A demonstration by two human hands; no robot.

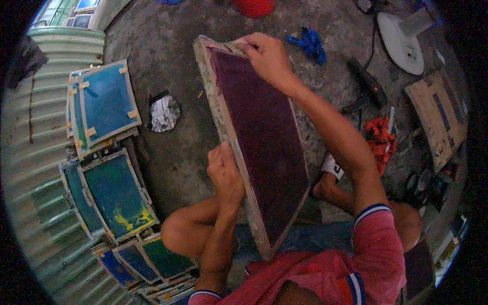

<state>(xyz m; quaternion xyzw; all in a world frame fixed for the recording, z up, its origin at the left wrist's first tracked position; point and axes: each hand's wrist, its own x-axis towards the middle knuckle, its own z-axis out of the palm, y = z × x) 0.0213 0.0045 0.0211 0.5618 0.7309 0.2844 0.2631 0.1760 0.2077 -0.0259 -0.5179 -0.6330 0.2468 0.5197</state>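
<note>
Maroon screen [262, 137]: flat, rectangular, matt and dark; upright at a lean in front of your chest, its lower end near your lap.
Frame [213, 96]: pale, narrow and wood-like, rough and stained along your left side; it borders the screen.
Left hand [226, 170]: your fingers are curled around the long left side of the frame, grasping it about midway.
Right hand [264, 56]: your fingers are pinched on the top edge; whether on the frame itself or a strip along it, you cannot tell from here.
Floor [168, 46]: grey, mottled, concrete-like.
Foil [165, 113]: silver, crumpled, to the left of the screen.
Blue panel [109, 101]: smooth, pale-bordered, with tan tape patches.
Green panel [119, 195]: framed, smeared yellow near its lower edge.
Corrugated sheet [35, 152]: ridged, pale green, along your left.
Blue cloth [310, 44]: bunched, beyond your right hand.
Orange-red cloth [379, 137]: creased, beside your right arm.
Brown board [439, 117]: flat, dark-slotted, at far right.
</note>
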